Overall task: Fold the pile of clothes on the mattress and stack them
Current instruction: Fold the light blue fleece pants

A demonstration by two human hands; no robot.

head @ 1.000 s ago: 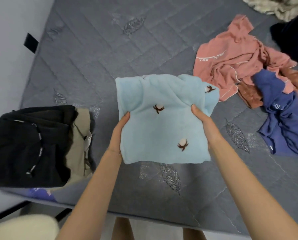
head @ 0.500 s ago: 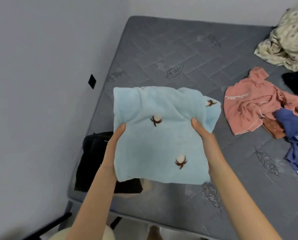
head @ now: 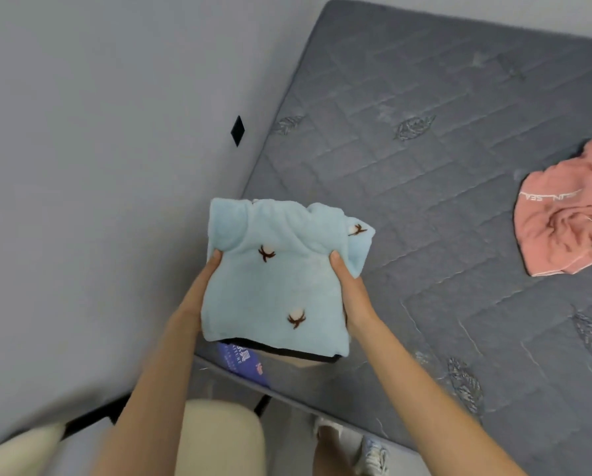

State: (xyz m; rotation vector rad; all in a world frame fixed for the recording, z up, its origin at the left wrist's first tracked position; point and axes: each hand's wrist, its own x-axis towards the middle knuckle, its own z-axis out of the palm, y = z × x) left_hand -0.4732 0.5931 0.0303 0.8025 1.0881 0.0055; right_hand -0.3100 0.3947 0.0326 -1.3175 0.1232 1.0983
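A folded light-blue fleece garment (head: 274, 286) with small brown-and-white flower marks is held flat between both hands. My left hand (head: 198, 290) grips its left edge, my right hand (head: 351, 290) its right edge. It hovers over the stack of folded clothes (head: 308, 357) at the mattress's near left corner; only a black edge and a beige strip of that stack show beneath it. An unfolded pink garment (head: 562, 225) lies on the right of the grey quilted mattress (head: 425, 149).
The grey wall (head: 98, 166) runs close along the mattress's left side. A dark-blue label (head: 243, 364) hangs at the mattress's front edge. Below it are a cream cushion (head: 219, 438) and my shoe (head: 373, 455) on the floor.
Both hands have carried the blue garment left and toward me, from the middle of the mattress to above the folded stack, which it now hides. The view has swung left.
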